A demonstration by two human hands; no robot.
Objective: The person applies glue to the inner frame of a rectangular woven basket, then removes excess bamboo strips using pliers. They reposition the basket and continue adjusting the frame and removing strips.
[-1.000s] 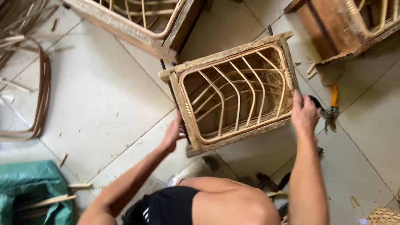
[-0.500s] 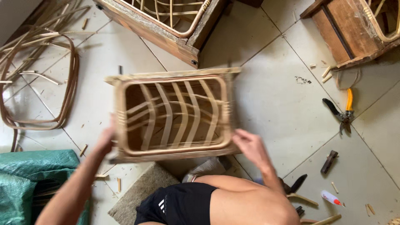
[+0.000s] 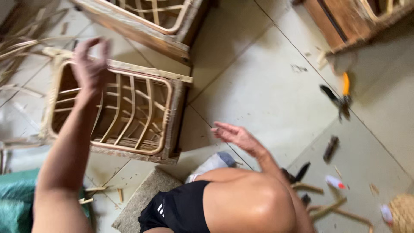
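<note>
A rattan box frame (image 3: 129, 114) with curved ribs stands on the tiled floor at the left. My left hand (image 3: 89, 67) hovers over its top rail with fingers spread, apparently just off the wood. My right hand (image 3: 235, 134) is open above the floor to the right of the frame, holding nothing. My bent knee (image 3: 248, 203) fills the lower middle of the view.
Two more wooden rattan frames lie at the top (image 3: 148, 21) and top right (image 3: 358, 19). Yellow-handled pliers (image 3: 340, 97), a small dark tool (image 3: 330, 149) and cane offcuts (image 3: 327, 209) litter the right. Coiled cane (image 3: 17, 47) and a green sack (image 3: 17, 203) sit left.
The frame has moved left and now rests on the floor. Both hands have let go of it; the right hand has drawn away to the right.
</note>
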